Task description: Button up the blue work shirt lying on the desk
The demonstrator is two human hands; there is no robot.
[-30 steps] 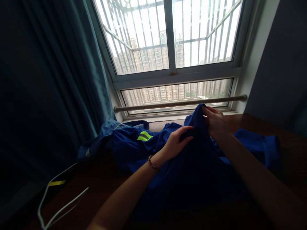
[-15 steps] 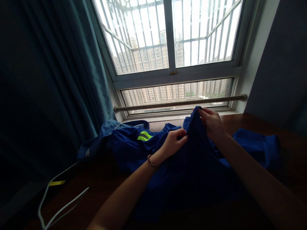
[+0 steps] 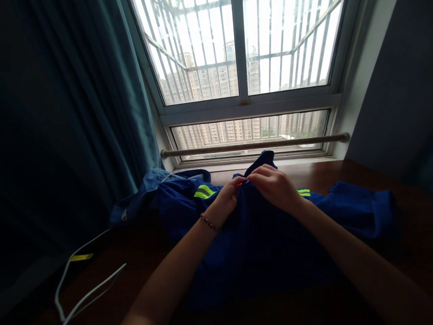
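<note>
A dark blue work jacket [image 3: 250, 243] with yellow-green reflective strips lies spread over the wooden surface. My left hand [image 3: 228, 195] pinches the raised front of it. Right beside that, my right hand [image 3: 272, 185] also has its fingertips closed on the cloth, and the two hands meet near the collar [image 3: 265, 159], which stands up behind them. What lies between the fingertips is too small to make out. One sleeve [image 3: 365, 210] stretches out to the right.
A lighter blue denim garment [image 3: 149, 187] lies at the left, against the blue curtain [image 3: 131, 113]. A white cable [image 3: 91, 291] loops at the lower left. Behind the wooden surface [image 3: 314, 169], a rail [image 3: 257, 146] crosses the barred window.
My right hand has come left and slightly down from the raised cloth to meet my left hand, which has shifted left. A reflective strip now shows at the right.
</note>
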